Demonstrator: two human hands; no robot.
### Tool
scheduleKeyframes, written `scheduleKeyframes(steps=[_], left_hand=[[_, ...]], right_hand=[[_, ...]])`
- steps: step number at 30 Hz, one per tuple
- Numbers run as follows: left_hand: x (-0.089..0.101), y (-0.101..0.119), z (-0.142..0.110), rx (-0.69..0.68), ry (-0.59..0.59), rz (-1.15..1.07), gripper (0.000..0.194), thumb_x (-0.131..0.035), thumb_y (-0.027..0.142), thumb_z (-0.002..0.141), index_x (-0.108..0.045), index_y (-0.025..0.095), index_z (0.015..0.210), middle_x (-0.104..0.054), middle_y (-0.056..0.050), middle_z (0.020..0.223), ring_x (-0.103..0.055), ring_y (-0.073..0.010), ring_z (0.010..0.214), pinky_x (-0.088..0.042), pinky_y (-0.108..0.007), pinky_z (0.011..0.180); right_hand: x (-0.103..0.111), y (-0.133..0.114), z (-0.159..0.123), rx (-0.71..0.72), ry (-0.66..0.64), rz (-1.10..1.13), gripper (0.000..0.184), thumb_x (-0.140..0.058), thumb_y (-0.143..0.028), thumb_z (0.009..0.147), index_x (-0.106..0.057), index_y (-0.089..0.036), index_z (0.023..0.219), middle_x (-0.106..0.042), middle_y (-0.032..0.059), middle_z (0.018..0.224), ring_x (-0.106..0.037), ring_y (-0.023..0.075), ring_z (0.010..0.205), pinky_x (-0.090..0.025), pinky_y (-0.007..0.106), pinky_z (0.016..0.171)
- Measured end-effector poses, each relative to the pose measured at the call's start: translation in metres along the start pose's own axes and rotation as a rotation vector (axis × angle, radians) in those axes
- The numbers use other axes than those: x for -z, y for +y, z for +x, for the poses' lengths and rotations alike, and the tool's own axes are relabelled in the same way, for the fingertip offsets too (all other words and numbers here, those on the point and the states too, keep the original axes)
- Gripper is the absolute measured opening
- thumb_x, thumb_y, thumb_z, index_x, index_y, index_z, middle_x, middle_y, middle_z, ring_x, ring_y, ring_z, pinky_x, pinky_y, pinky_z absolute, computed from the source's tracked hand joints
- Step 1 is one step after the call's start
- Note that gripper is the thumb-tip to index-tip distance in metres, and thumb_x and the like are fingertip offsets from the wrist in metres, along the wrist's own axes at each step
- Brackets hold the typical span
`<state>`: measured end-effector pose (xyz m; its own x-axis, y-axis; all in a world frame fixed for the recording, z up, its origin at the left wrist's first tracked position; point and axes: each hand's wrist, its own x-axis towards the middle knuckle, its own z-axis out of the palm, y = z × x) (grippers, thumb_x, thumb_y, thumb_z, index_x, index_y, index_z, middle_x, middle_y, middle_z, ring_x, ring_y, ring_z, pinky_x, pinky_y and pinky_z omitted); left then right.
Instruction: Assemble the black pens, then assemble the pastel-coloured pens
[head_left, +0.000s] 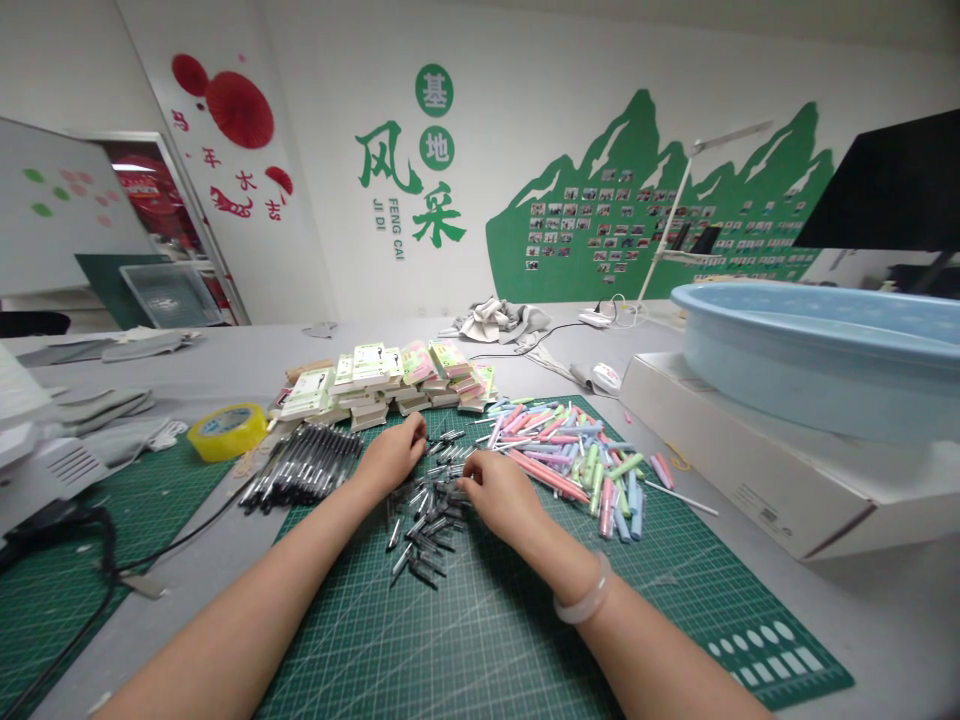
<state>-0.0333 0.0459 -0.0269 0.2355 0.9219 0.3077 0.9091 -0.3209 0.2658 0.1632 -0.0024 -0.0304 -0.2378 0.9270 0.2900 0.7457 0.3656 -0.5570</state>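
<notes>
On the green mat (480, 640), a loose heap of small dark parts (427, 515) lay between the two hands. The left hand (396, 452) had its fingers curled together at the heap's far left side, just beside the dark pens (304, 468); the right hand (501, 492) had thumb and fingers drawn in over the heap's right side. Whether either pinched a part could not be told, as the fingertips were small and partly hidden. The parts looked light, stiff and smooth, likely to roll or slip, and best taken mid-length between thumb and fingertip. Pastel pieces (562, 450) lay close on the right, and paper packs (371, 372) bounded the far side. Gridded mat showed between the forearms, giving room toward the body; rightward, the mat's edge ran short of the white box (750, 470).
</notes>
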Motion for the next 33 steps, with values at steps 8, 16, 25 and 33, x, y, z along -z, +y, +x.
scheduleKeyframes(steps=[8,16,25,33], left_hand=[[-0.015,0.015,0.008,-0.094,0.006,0.043,0.015,-0.049,0.023,0.082,-0.063,0.019,0.083,-0.061,-0.007,0.089,-0.055,-0.0201,0.09,-0.04,-0.028,0.078],[-0.025,0.016,0.007,-0.012,-0.054,0.077,0.014,-0.061,0.033,0.076,-0.062,0.02,0.081,-0.06,-0.006,0.088,-0.056,-0.0202,0.086,-0.04,-0.027,0.071],[0.008,0.031,-0.004,-0.171,0.099,-0.138,0.011,-0.054,0.027,0.08,-0.061,0.019,0.085,-0.06,-0.003,0.084,-0.056,-0.0166,0.079,-0.042,-0.026,0.07],[0.021,0.047,-0.016,-0.263,0.039,-0.429,0.013,-0.054,0.027,0.08,-0.063,0.019,0.084,-0.063,-0.003,0.083,-0.057,-0.0155,0.077,-0.045,-0.026,0.072]], right_hand=[[0.001,-0.001,0.001,-0.007,0.036,0.038,0.004,-0.062,-0.022,0.076,-0.063,-0.019,0.075,-0.065,0.0048,0.079,-0.058,0.0169,0.075,-0.035,0.026,0.066],[0.003,-0.002,0.001,0.005,0.07,0.034,0.004,-0.06,-0.021,0.077,-0.062,-0.019,0.075,-0.066,0.0043,0.079,-0.057,0.0164,0.073,-0.035,0.026,0.065],[0.002,0.004,0.006,-0.041,0.153,0.258,0.007,-0.059,-0.022,0.076,-0.062,-0.019,0.081,-0.064,0.0022,0.073,-0.056,0.0155,0.068,-0.038,0.027,0.064],[0.0,0.002,0.01,-0.097,0.135,0.893,0.012,-0.059,-0.029,0.073,-0.058,-0.018,0.076,-0.06,-0.0016,0.063,-0.055,0.0127,0.055,-0.04,0.023,0.048]])
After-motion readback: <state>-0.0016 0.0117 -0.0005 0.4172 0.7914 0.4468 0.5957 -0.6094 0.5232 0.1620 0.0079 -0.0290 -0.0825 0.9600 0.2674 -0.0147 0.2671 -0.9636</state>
